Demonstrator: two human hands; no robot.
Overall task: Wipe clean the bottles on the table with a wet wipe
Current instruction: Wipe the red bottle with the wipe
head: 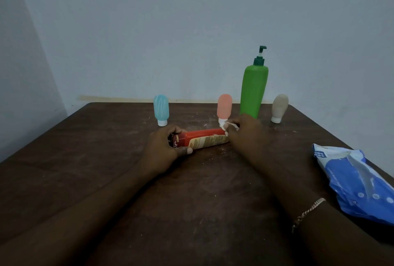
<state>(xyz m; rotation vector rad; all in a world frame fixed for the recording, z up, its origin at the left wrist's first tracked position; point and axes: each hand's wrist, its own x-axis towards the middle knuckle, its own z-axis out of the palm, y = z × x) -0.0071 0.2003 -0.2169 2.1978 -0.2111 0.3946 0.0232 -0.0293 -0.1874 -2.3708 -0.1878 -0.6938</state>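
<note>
From my head camera, the red bottle [201, 139] lies on its side across the middle of the desk [85, 159], dark cap end toward my left, pale label facing up. My left hand [164, 150] has its grip closed round the cap end, thumb in front and fingers curled over the back, so the bottle's body runs out to the right of that grip. My right hand [245, 131] meets the bottle's other end with its grip pinched on a white wipe [228, 126], which bunches against the bottle's far right tip.

Behind the red bottle, four others stand upright along the back edge of the desk. The blue bottle [161, 109] is behind and left of it, cap down. The pink bottle [224, 107] is just behind its right end, cap down, close to the wipe. The green pump bottle [253, 93] stands behind my right hand. The beige bottle [279, 108] is farther right, cap down. Right of the red bottle, well apart, a blue and white wipe pack [358, 182] lies at the desk's right edge. A chain bracelet [309, 212] sits on my right wrist.
</note>
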